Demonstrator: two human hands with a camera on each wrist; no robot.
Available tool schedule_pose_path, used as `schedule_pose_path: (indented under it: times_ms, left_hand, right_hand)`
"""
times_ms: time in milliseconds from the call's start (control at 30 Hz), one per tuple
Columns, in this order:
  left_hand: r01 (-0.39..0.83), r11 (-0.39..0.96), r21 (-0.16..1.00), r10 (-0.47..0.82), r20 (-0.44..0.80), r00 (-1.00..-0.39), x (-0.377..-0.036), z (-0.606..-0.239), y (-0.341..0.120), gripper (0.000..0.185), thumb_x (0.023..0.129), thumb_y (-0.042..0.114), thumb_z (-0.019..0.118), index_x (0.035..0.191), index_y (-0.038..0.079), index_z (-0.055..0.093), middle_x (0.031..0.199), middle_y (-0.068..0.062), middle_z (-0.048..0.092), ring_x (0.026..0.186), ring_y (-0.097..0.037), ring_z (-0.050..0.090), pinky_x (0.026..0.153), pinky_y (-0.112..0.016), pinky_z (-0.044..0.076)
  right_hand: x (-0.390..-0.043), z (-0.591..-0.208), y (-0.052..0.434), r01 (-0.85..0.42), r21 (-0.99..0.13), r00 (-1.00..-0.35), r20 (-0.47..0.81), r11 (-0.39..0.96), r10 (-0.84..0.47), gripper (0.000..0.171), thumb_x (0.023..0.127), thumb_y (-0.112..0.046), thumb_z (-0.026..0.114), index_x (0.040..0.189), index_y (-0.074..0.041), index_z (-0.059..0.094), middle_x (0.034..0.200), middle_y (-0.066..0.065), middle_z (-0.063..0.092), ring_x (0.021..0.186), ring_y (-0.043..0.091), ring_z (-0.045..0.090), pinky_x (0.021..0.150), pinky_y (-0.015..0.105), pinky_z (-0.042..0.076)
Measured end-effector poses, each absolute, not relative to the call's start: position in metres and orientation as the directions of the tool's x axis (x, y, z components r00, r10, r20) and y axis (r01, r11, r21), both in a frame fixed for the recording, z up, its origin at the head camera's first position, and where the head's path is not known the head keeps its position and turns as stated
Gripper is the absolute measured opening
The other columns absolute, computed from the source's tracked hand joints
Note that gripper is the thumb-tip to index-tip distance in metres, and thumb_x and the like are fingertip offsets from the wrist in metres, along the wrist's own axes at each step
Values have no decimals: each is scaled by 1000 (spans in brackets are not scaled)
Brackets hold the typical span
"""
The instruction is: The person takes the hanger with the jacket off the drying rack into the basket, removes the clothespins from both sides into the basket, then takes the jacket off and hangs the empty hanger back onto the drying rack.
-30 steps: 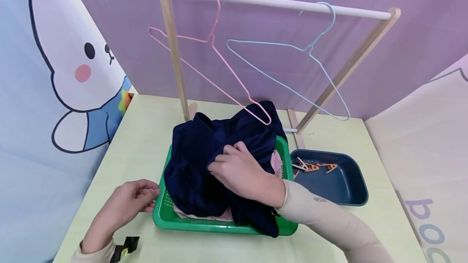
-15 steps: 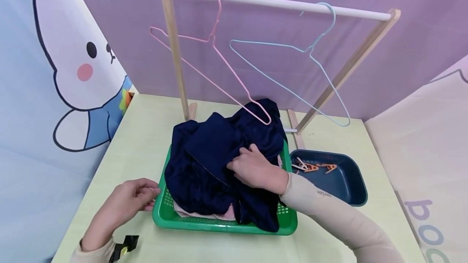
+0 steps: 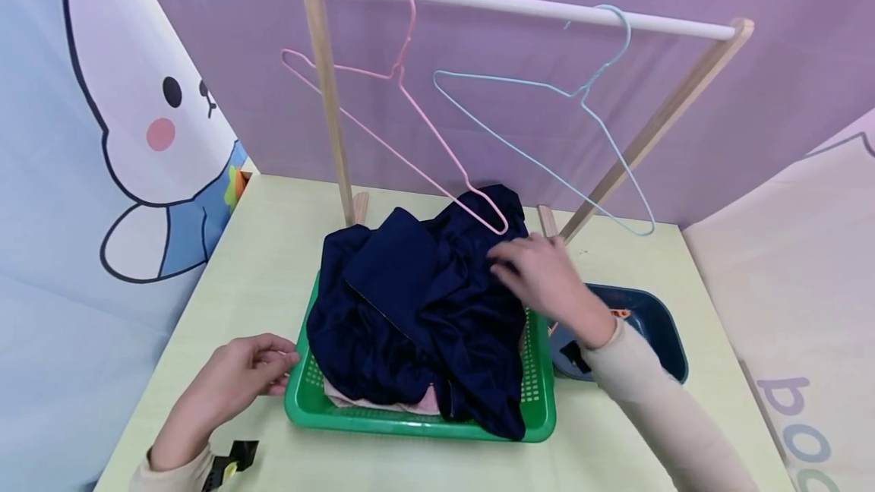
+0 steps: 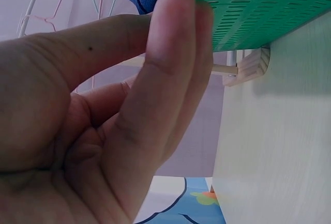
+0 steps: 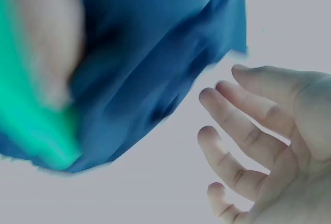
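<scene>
A crumpled navy garment point(image 3: 417, 302) fills a green mesh basket point(image 3: 410, 422), with a bit of pink cloth point(image 3: 424, 403) under it at the front. My right hand point(image 3: 526, 268) hovers over the garment's right rear part with its fingers spread and holds nothing. In the right wrist view its fingers point(image 5: 243, 131) are open beside the blurred navy garment point(image 5: 155, 53). My left hand point(image 3: 273, 367) rests at the basket's front left corner. Its fingers point(image 4: 170, 79) lie straight against the green basket point(image 4: 258, 6).
A wooden rack with a white rail point(image 3: 519, 4) stands behind the basket and carries a pink wire hanger point(image 3: 403, 97) and a pale blue hanger point(image 3: 547, 97). A dark blue tray point(image 3: 656, 325) with orange clothespins point(image 3: 618, 313) sits to the right. A small black object point(image 3: 232, 458) lies by my left wrist.
My right hand let go of the navy garment's fold, then moved right and back, off the basket's middle, with its fingers open. The left hand stayed put.
</scene>
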State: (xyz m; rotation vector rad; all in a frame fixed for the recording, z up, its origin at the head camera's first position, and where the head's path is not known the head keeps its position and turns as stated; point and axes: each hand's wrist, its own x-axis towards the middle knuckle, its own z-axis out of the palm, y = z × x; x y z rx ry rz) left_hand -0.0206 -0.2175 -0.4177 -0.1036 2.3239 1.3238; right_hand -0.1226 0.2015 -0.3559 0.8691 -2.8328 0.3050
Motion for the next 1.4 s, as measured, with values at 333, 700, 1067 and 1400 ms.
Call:
schedule_pose_path:
  times_ms: [333, 700, 1067, 1400]
  left_hand:
    - [-294, 542, 787, 146, -433, -890, -21, -417, -216, 25, 100, 17, 62, 114, -3, 66, 83, -4, 71, 73, -19, 69, 65, -30, 57]
    - [-284, 535, 796, 151, -420, -895, -20, -418, -214, 24, 100, 17, 62, 113, -3, 67, 83, -4, 71, 73, -19, 69, 65, -29, 57]
    - [-275, 513, 813, 156, -403, -902, -20, -420, -217, 26, 100, 16, 62, 114, -5, 66, 84, -5, 71, 73, -20, 69, 65, -30, 58]
    - [-256, 546, 798, 187, -414, -891, -25, -419, -217, 24, 101, 17, 61, 112, -3, 68, 82, -3, 71, 72, -18, 69, 65, -30, 57]
  right_hand:
    - [-194, -400, 267, -383, -323, -908, -40, 866, -416, 45, 94, -2, 63, 138, -4, 57, 102, 14, 73, 89, 36, 66, 77, 56, 47]
    - [-213, -419, 275, -375, -346, -922, 45, 860, -384, 15, 94, -9, 69, 107, -9, 75, 97, 8, 73, 88, 32, 67, 81, 59, 46]
    - [-224, -434, 274, -377, -255, -920, -5, 891, -391, 18, 91, -9, 70, 107, -12, 77, 94, 5, 71, 92, 31, 64, 79, 65, 40]
    - [-186, -381, 255, -498, -337, -852, 360, 799, -379, 14, 91, -9, 73, 104, -6, 79, 90, 9, 70, 70, 23, 64, 62, 43, 50]
